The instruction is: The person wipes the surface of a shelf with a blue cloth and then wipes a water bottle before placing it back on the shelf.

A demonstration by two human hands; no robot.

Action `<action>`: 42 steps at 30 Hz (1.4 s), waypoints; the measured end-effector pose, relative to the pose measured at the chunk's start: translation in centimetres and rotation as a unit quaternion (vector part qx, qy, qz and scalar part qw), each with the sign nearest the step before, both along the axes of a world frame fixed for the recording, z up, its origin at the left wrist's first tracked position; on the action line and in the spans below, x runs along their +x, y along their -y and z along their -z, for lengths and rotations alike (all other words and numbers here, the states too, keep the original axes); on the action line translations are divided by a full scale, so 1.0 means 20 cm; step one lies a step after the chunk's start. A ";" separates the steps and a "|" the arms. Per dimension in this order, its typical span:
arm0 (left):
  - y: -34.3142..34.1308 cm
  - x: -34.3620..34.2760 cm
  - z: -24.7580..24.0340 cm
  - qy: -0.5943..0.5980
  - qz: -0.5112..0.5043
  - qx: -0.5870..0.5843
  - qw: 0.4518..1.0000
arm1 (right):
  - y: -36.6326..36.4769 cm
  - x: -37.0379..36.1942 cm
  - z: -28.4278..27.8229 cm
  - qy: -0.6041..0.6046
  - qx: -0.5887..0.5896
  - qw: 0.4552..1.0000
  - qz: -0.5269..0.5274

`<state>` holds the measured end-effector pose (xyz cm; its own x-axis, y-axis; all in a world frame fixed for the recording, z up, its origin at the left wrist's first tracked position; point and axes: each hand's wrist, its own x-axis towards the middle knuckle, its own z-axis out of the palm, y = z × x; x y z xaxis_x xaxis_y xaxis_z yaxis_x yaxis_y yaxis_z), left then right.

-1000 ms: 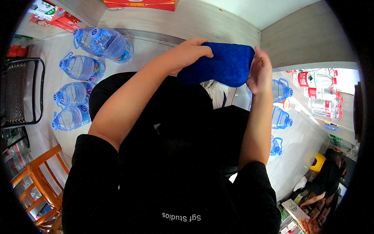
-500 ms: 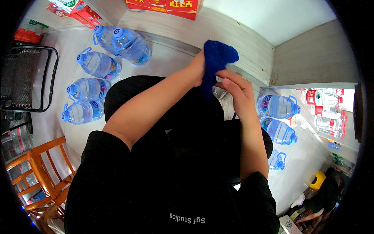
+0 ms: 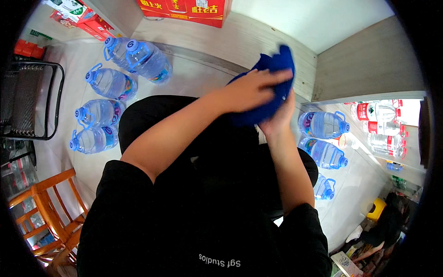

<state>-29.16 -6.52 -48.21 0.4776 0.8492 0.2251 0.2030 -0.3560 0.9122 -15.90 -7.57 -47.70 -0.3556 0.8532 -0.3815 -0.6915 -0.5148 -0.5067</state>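
Observation:
A dark blue cloth (image 3: 281, 62) is held up above my knees, bunched and blurred by motion. My left hand (image 3: 254, 90) lies across its near side with the fingers stretched out and spread, pressed against the fabric. My right hand (image 3: 280, 115) grips the cloth from behind and below at its right side. Most of the right fingers are hidden behind the fabric.
Large water bottles (image 3: 150, 62) stand on the floor at the left, and more bottles (image 3: 325, 124) at the right. A wooden chair (image 3: 50, 203) and a black mesh chair (image 3: 30, 99) are at far left. Red boxes (image 3: 184, 11) are at the back; a person (image 3: 390, 226) is lower right.
The cloth was wrapped over my left hand; now that hand is bare and lies on the cloth. My right hand has moved up behind it, and the cloth has spread wider.

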 end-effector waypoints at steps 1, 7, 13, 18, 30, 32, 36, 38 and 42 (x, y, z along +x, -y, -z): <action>0.05 0.06 -0.02 -0.151 -0.026 0.088 0.984 | -0.03 0.02 0.09 -0.269 0.114 0.955 -0.050; 0.04 -0.05 -0.08 0.011 -0.070 -0.015 0.997 | -0.04 0.07 0.05 -0.042 0.022 0.999 0.022; 0.01 -0.40 -0.20 -0.026 -0.288 0.019 0.957 | -0.12 0.11 0.04 0.226 0.057 0.969 -0.080; 0.11 -0.91 -0.26 0.036 -0.474 0.029 0.880 | -0.14 0.17 0.03 0.493 0.235 0.823 -0.158; 0.48 -1.25 0.25 -0.117 -0.514 -0.044 0.848 | -0.10 0.13 0.07 0.703 0.371 0.588 -0.150; 0.45 -1.30 0.30 -0.070 -0.518 -0.036 0.852 | -0.10 0.11 0.08 0.701 0.370 0.584 -0.175; 0.37 -1.30 0.29 -0.078 -0.517 -0.034 0.851 | -0.10 0.12 0.12 0.679 0.364 0.614 -0.173; 0.36 -1.31 0.29 -0.090 -0.523 -0.019 0.847 | -0.11 0.11 0.13 0.676 0.373 0.607 -0.185; 0.35 -1.30 0.23 -0.306 -0.578 0.125 0.746 | -0.12 0.09 0.13 0.673 0.357 0.613 -0.210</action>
